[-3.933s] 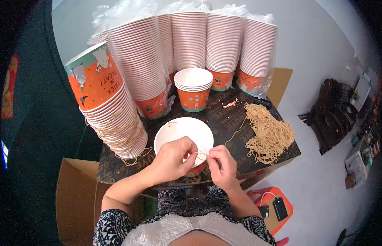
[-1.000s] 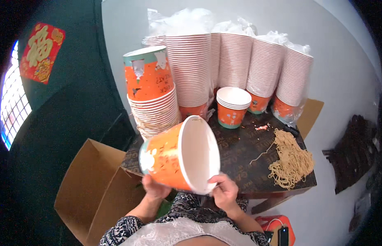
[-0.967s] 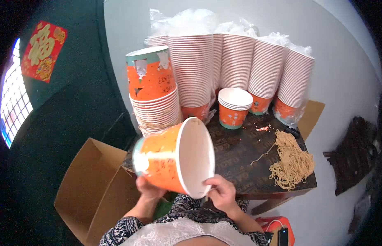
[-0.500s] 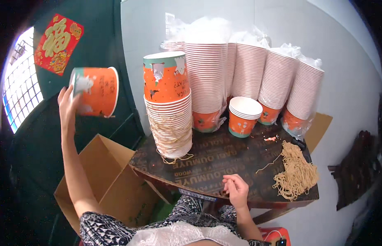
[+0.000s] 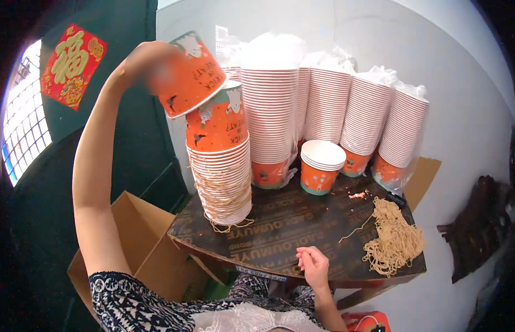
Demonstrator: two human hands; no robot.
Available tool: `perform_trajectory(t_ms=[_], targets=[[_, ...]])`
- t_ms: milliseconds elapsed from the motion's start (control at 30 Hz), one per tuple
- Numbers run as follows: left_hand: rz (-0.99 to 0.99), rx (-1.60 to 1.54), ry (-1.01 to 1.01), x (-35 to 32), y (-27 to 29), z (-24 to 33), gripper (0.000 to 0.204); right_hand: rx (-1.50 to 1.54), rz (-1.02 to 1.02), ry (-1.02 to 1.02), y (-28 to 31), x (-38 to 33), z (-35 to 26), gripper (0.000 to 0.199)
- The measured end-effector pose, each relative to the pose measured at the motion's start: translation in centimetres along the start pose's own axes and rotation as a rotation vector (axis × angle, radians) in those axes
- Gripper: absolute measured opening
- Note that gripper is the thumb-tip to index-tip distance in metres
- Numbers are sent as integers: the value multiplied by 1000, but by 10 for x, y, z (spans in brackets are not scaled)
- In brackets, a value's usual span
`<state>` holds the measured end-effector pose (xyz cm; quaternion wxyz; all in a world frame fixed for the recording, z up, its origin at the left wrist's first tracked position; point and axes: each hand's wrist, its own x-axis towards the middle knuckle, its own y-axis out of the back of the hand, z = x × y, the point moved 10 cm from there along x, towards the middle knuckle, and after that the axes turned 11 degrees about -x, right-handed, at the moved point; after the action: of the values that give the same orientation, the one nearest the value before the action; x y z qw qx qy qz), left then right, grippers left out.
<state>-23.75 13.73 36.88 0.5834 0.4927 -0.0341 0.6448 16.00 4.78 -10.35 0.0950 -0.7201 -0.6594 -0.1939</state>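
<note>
High at the left, my left hand [image 5: 149,65] is closed on an orange paper bucket [image 5: 193,77]. That bucket is tilted, mostly upside down, its rim overlapping the top of a tall stack in view; whether they touch I cannot tell. The stack is made of inverted paper buckets [image 5: 216,127], with tan strings [image 5: 223,180] hanging about its lower rims. Motion smears the left fingers in part. Low over the table's front edge, my right hand [image 5: 312,264] has its fingers curled together; anything inside them is hidden.
Several plastic-wrapped bucket stacks [image 5: 271,116] line the table's back. Before them stands a short stack of upright buckets [image 5: 322,163]. A heap of tan strings [image 5: 393,240] lies on the dark table [image 5: 268,221] at right. An open cardboard box [image 5: 133,221] sits left.
My left hand has swung the bucket up and right, from beside the tall stack to its top, tipping it further over. My right hand stays near the table's front edge.
</note>
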Motion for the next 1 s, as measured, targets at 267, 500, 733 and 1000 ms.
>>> perform_trajectory(t_ms=[267, 500, 733, 1000], targets=[[-262, 346, -35, 27, -98, -1, 63, -47, -12, 13, -1, 0, -2, 16], [-313, 93, -39, -2, -129, -19, 57, -80, -25, 55, 0, -1, -11, 17], [340, 449, -609, -44, -150, 61, 31, -121, -62, 34, -3, -2, -9, 16], [-642, 295, -211, -104, -430, -12, 31, -476, -85, 122, 6, 43, -55, 17]])
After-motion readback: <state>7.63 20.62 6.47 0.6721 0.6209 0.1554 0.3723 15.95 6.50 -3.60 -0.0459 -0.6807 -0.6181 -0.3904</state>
